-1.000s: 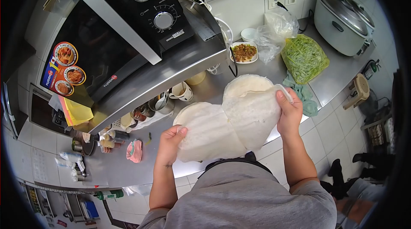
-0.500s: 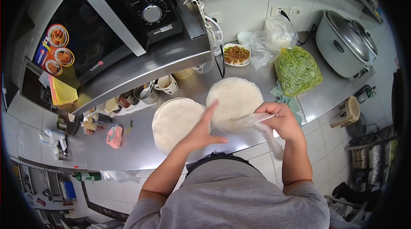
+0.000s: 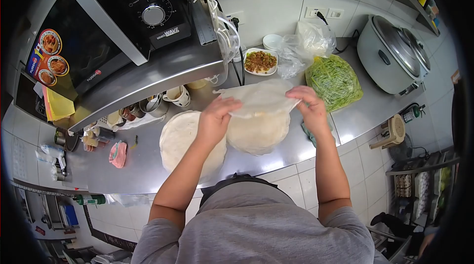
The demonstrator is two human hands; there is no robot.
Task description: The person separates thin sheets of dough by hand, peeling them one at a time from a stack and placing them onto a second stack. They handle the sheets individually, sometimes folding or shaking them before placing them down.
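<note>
Two round stacks of thin pale wrappers lie side by side on the steel counter. Over the far part of the right stack (image 3: 259,135), a single translucent sheet (image 3: 261,97) is stretched between both hands. My left hand (image 3: 219,116) pinches its left edge, and my right hand (image 3: 310,103) grips the right edge with closed fingers. The left stack (image 3: 185,140) lies partly behind my left forearm. Beyond the sheet stands a white dish (image 3: 260,61) of chopped brown and green food.
A bag of green vegetables (image 3: 334,82) and a large rice cooker (image 3: 392,54) stand to the right. A microwave (image 3: 113,22) sits on a steel shelf at the upper left, above cups and jars. A pink cloth (image 3: 118,154) lies on the counter (image 3: 138,175).
My left hand has moved from open over the stacks to gripping the sheet. The sheet, bunched in my right hand before, is now spread out, and my right hand has moved up. The view has shifted.
</note>
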